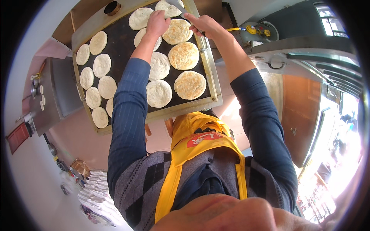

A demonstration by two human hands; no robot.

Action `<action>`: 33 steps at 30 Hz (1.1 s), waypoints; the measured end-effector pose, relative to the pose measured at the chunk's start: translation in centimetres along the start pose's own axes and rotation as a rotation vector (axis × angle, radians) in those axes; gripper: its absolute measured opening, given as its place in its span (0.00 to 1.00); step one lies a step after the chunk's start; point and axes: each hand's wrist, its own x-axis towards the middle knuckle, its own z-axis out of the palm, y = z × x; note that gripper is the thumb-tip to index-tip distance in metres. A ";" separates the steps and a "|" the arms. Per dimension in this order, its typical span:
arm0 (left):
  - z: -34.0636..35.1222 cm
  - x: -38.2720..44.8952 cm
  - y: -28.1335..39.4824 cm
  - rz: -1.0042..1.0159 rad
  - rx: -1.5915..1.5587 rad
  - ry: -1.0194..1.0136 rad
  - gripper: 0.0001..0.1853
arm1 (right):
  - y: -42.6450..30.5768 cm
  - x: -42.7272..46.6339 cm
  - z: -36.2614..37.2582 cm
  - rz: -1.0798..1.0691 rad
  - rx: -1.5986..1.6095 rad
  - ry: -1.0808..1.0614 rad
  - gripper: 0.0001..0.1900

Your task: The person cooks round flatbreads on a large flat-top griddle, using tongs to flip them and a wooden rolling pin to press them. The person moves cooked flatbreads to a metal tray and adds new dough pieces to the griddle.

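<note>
In my right hand (205,26) is a metal spatula (177,4), its dark handle running back under my palm. The blade lies over the far flatbread (165,8) at the griddle's top edge. My left hand (157,23) is low at that flatbread's near edge, between it and a pale flatbread (140,18); its fingertips are partly hidden. Nearer to me, a column of browned flatbreads (183,56) runs along the right side of the dark griddle (120,40). Paler flatbreads (159,93) lie beside them. Several smaller pale rounds (98,42) sit on the left side, one partly behind my left sleeve.
The griddle's raised metal rim (214,83) carries a handle (204,48) on the right. A round dark tin (112,8) stands on the far left rim. Beyond the right side is a gas cylinder with a yellow valve (251,29). A metal worktop (47,104) stands at left.
</note>
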 end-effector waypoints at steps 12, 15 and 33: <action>2.8 6.2 -1.9 -0.236 -0.067 0.083 0.18 | -0.8 -6.5 0.6 -0.196 0.192 0.076 0.26; 1.9 6.8 -2.5 -0.598 -0.908 0.253 0.19 | 2.2 -10.3 -0.9 -0.213 0.359 0.077 0.31; 7.2 9.1 -13.2 -0.191 0.338 -0.395 0.29 | 14.1 -23.0 -1.1 -0.068 0.156 0.207 0.37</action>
